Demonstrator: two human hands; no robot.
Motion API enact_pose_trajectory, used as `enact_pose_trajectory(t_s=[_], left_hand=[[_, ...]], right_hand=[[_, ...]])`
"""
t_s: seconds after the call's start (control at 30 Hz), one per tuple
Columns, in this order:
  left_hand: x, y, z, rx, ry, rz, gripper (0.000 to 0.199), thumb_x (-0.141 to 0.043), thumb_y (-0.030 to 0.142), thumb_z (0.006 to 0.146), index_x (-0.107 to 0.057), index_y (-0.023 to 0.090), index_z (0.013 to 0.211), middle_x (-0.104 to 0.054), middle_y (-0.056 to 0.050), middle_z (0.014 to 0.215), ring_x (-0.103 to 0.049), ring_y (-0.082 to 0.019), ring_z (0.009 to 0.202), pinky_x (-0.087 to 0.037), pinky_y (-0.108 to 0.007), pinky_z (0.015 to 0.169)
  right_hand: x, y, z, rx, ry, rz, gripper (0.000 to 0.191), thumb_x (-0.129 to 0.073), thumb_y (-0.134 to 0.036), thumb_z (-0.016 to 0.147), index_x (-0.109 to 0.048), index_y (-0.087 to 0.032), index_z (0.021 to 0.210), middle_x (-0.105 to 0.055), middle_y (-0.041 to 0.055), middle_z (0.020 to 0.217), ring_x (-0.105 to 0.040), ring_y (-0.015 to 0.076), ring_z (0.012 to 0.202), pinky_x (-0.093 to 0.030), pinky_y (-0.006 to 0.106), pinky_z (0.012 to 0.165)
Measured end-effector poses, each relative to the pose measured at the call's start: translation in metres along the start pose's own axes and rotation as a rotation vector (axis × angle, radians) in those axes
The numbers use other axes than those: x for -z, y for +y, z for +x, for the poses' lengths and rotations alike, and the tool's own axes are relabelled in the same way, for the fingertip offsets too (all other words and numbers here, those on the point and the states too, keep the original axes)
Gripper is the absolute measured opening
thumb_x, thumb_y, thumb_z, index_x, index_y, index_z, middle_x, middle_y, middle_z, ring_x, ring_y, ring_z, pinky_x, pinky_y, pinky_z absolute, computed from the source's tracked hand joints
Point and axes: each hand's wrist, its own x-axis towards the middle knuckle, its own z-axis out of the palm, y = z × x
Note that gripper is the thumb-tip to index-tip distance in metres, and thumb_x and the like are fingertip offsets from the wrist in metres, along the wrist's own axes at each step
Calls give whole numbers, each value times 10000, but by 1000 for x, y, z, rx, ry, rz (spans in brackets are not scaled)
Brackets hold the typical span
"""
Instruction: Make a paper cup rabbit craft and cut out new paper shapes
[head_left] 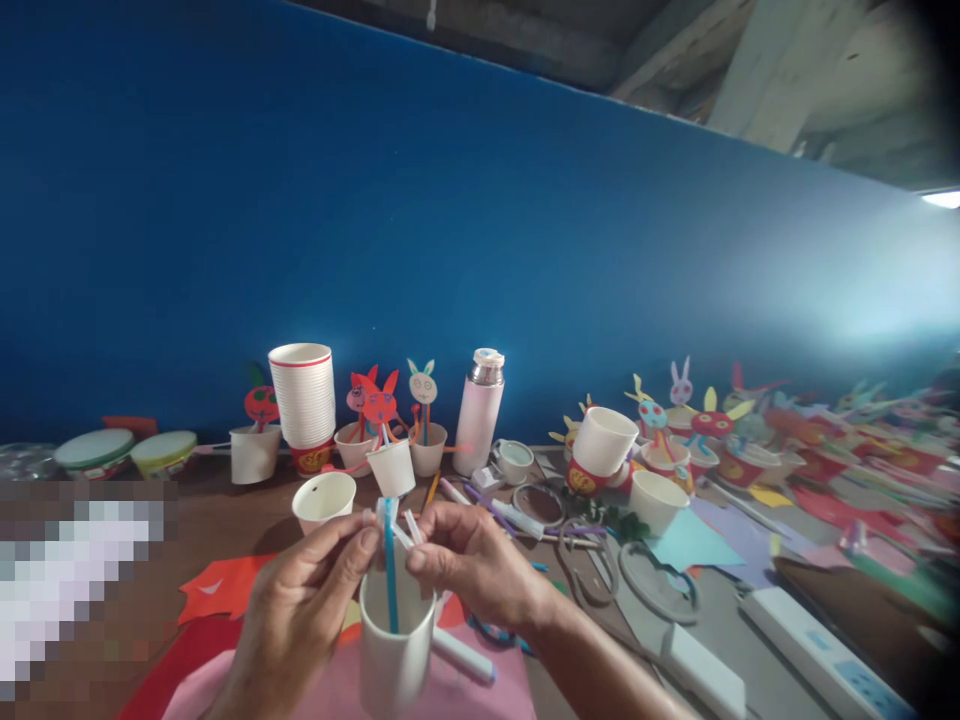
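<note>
A white paper cup stands upright close to me on pink paper. A blue straw rises out of it, with a small whitish piece at its top. My left hand is closed, thumb and fingers pinching at the upper end of the straw. Just right of it, my right hand pinches a thin white strip that reaches toward the straw's top; whether the strip sticks to the straw I cannot tell. Under the cup lie pink paper and a white marker.
Behind my hands stand an open paper cup, a cup stack, a thermos and cups with paper animal heads. To the right lie scissors, a power strip and coloured paper. Orange paper lies at left.
</note>
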Motion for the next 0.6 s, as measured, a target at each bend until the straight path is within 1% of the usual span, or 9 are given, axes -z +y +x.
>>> enact_pose_trajectory(t_s=[0.1, 0.3, 0.47, 0.53, 0.6], left_hand=[[1, 2, 1, 2, -4, 3, 291, -689, 417, 664, -698, 174, 825, -752, -11, 740, -683, -167, 706, -528, -139, 609], [1, 1, 2, 20, -25, 24, 258, -688, 382, 675, -693, 181, 837, -751, -11, 756, -685, -185, 733, -532, -160, 632], [5, -2, 4, 37, -50, 21, 290, -687, 398, 671, -693, 183, 865, -747, -13, 773, -673, -195, 762, -530, -172, 667], [6, -2, 6, 63, -60, 13, 305, -693, 403, 666, -691, 184, 879, -741, -8, 759, -667, -196, 778, -527, -170, 676], [7, 0, 7, 89, -77, 3, 317, -699, 409, 662, -689, 184, 885, -723, 5, 697, -659, -185, 743, -524, -164, 639]], right_hand=[[0, 1, 1, 9, 7, -15, 371, -746, -422, 638, -509, -139, 670, -509, -54, 578, -406, 37, 495, -303, 171, 492], [1, 4, 2, 45, 21, -52, 359, -734, -415, 658, -508, -135, 671, -492, -52, 578, -383, 39, 494, -286, 174, 485], [2, 7, 4, 57, 26, -33, 353, -737, -408, 659, -521, -130, 682, -517, -39, 598, -407, 44, 501, -303, 178, 498], [3, 8, 5, 43, 19, -10, 359, -744, -411, 647, -528, -127, 687, -525, -34, 599, -418, 46, 499, -313, 185, 506], [3, 8, 5, 28, 11, 14, 368, -752, -416, 633, -532, -126, 691, -526, -34, 595, -422, 47, 493, -309, 188, 505]])
